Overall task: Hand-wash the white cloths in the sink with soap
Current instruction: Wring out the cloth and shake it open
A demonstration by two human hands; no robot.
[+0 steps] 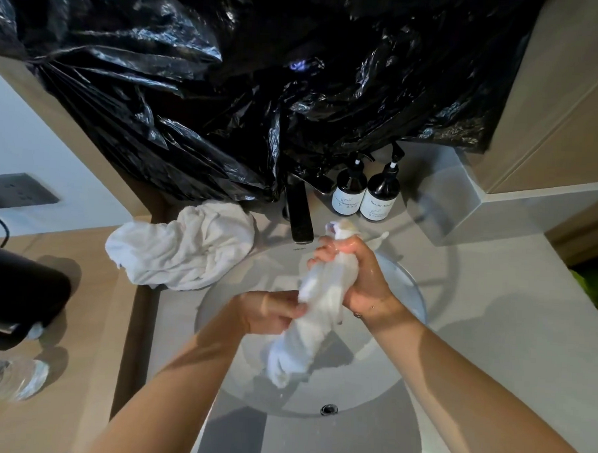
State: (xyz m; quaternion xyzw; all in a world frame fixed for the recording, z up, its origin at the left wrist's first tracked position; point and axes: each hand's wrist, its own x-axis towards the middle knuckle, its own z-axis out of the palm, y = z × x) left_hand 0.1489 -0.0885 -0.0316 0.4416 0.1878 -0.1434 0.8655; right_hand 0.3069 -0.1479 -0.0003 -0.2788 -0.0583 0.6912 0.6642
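A wet white cloth (306, 333), twisted into a roll, hangs over the round sink (379, 394). My right hand (353, 273) grips its upper end just below the black faucet (300, 209). My left hand (270, 310) grips the roll lower down, at its middle. The cloth's loose lower end dangles above the basin. A second white cloth (183, 245) lies crumpled on the counter at the sink's left rim. Two dark soap pump bottles (364, 191) stand behind the sink, right of the faucet.
A large black plastic bag (249, 87) covers the wall above the sink. A black appliance (14, 289) with a cord and a clear plastic bottle (6, 378) lie on the wooden counter at left. A grey ledge (497, 200) juts out at right.
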